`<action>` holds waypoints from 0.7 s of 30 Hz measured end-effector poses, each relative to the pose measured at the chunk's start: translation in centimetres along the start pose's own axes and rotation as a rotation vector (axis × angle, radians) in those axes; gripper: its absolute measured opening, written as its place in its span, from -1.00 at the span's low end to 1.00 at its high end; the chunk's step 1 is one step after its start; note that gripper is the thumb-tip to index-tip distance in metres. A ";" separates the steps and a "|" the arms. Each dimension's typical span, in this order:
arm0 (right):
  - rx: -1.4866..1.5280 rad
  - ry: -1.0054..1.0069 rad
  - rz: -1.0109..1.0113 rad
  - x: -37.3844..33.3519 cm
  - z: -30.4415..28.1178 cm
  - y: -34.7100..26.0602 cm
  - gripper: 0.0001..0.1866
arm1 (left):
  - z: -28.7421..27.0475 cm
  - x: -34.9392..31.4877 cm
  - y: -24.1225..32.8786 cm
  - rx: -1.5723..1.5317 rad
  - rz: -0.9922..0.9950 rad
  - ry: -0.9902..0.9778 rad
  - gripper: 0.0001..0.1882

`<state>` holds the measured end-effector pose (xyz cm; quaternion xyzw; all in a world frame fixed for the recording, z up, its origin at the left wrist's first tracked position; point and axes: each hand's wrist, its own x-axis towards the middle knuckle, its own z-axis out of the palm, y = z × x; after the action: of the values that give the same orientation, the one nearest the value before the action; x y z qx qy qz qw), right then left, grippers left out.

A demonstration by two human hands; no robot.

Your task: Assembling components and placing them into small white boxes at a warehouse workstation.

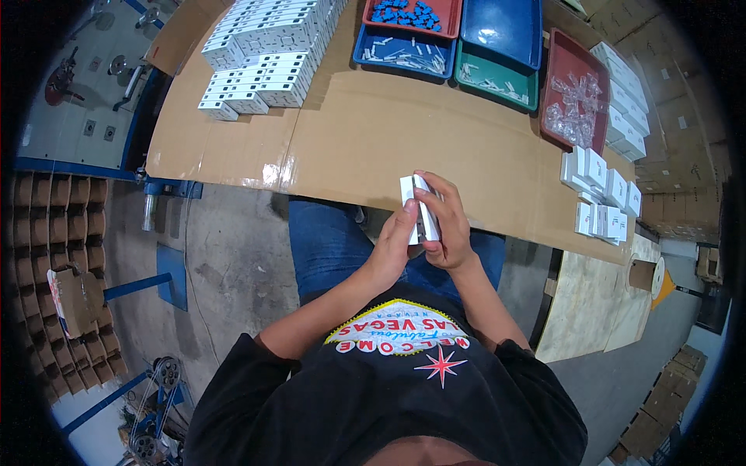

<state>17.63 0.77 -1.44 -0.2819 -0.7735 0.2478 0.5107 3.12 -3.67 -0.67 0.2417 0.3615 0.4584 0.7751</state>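
Observation:
Both my hands hold one small white rectangular box-like piece [406, 189] over the table's near edge, above my lap. A dark gap with small dark details runs along its length. My left hand [388, 247] is closed on its left side, with the thumb pressed on the white face. My right hand [451, 227] wraps its right side, fingers curled over the top end and the middle. The fingers cover much of the piece, and I cannot tell whether it is one part or two halves pressed together.
White block-like units [264, 58] stand stacked at the far left of the cardboard-covered table [350, 132]. Along the back are a red tray [449, 27] of blue parts, a blue tray [443, 71], a green tray [528, 102] and a red tray [548, 128] of clear pieces. Small white boxes [614, 186] sit right.

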 end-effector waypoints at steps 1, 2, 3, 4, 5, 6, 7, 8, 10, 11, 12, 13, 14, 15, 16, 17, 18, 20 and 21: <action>0.000 0.000 -0.001 0.0 0.1 0.0 -0.22 | -0.2 0.0 -0.2 0.005 0.010 0.019 -0.43; 0.027 -0.018 0.022 0.1 0.2 0.0 -0.21 | -0.2 0.1 -0.3 0.004 0.010 0.018 -0.43; 0.054 -0.035 0.045 0.1 0.3 -0.1 -0.21 | -0.2 0.2 -0.4 0.027 0.046 0.023 -0.41; 0.054 -0.036 0.044 0.1 0.2 -0.1 -0.21 | -0.2 0.2 -0.4 0.049 0.082 0.027 -0.40; 0.039 -0.060 0.030 0.2 0.1 0.0 -0.19 | -0.1 0.4 -0.3 0.050 0.086 0.026 -0.40; 0.025 -0.084 0.015 0.4 0.0 0.1 -0.18 | 0.0 0.5 -0.1 0.126 0.145 0.051 -0.40; 0.025 -0.084 0.011 0.5 0.0 -0.1 -0.18 | 0.1 0.6 0.1 0.202 0.204 0.076 -0.37; 0.099 -0.014 0.101 0.7 0.1 -0.6 -0.16 | 0.3 0.6 0.6 0.204 0.206 0.073 -0.37; 0.173 0.059 0.190 1.4 0.2 -1.4 -0.14 | 0.4 0.6 2.1 0.535 0.557 0.042 -0.21; 0.264 0.082 0.304 1.7 0.3 -2.2 -0.14 | -0.5 0.7 2.2 0.644 0.612 0.038 -0.09; 0.356 0.105 0.419 1.8 0.4 -2.8 -0.14 | -0.9 0.8 2.0 0.646 0.608 0.038 -0.09; 0.357 0.107 0.422 1.8 0.5 -3.2 -0.14 | -1.2 0.7 1.8 0.728 0.679 0.047 -0.05; 0.393 0.045 0.447 2.0 0.6 -3.2 -0.16 | -1.4 1.0 1.7 0.811 0.755 0.053 0.00; 0.429 -0.016 0.471 2.1 0.6 -3.2 -0.17 | -1.6 1.1 1.6 0.813 0.757 0.051 0.00; 0.428 -0.016 0.468 1.9 0.7 -3.1 -0.17 | -1.8 1.2 1.4 0.858 0.788 0.060 0.06; 0.392 0.005 0.414 1.6 1.0 -2.9 -0.20 | -2.0 1.2 1.2 0.903 0.818 0.069 0.13; 0.355 0.025 0.360 1.4 1.2 -2.9 -0.23 | -2.2 1.3 1.0 0.904 0.818 0.069 0.13; 0.276 0.052 0.289 1.4 1.6 -3.0 -0.25 | -2.3 1.4 0.5 0.983 0.903 0.100 0.24; 0.243 0.063 0.246 1.4 1.7 -3.2 -0.27 | -2.1 1.2 0.2 0.925 0.889 0.115 0.29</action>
<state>14.99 -0.73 0.98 -0.3182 -0.6812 0.3913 0.5307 1.78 -2.44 -2.24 0.6528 0.4283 0.5446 0.3063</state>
